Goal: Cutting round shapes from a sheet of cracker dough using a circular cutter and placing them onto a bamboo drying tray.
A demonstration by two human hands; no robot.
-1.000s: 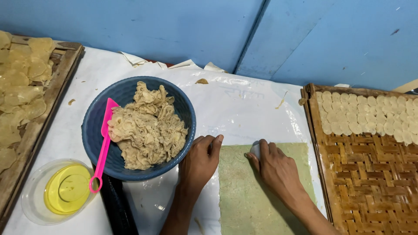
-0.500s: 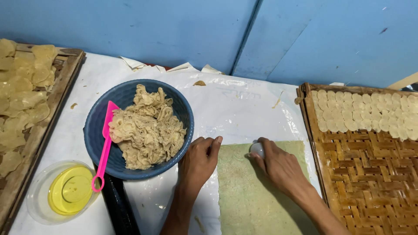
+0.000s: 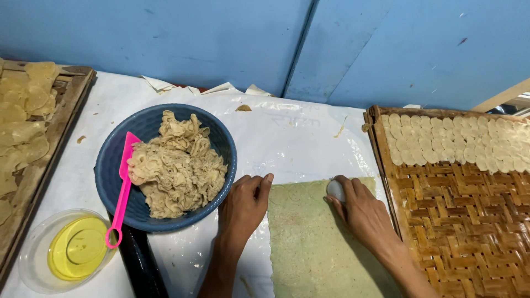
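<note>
A flat sheet of greenish dough is laid on the plastic-covered table, near centre, running off the near edge of the view. The right hand is closed around a small pale round cutter, pressed at the far right corner of the sheet; only the cutter's top is seen between the fingers. The left hand is spread flat, holding nothing, its fingertips resting at the sheet's far left edge, with the palm on the table just beside a blue bowl. The bowl is filled with crumpled beige dough scraps, and a pink spatula is leaned inside its left wall. A clear dish of yellow oil is set near left, with a dark cylinder, possibly a rolling pin, lying partly under the bowl. To the right, a woven bamboo tray is seen with rows of small pale discs along its far side. At far left, a wooden tray of larger beige pieces is noted. For a clean cut, the cutter is best pressed straight down with the sheet kept pinned by the flat hand, and each cut placed tight against the last so little dough is wasted.
</note>
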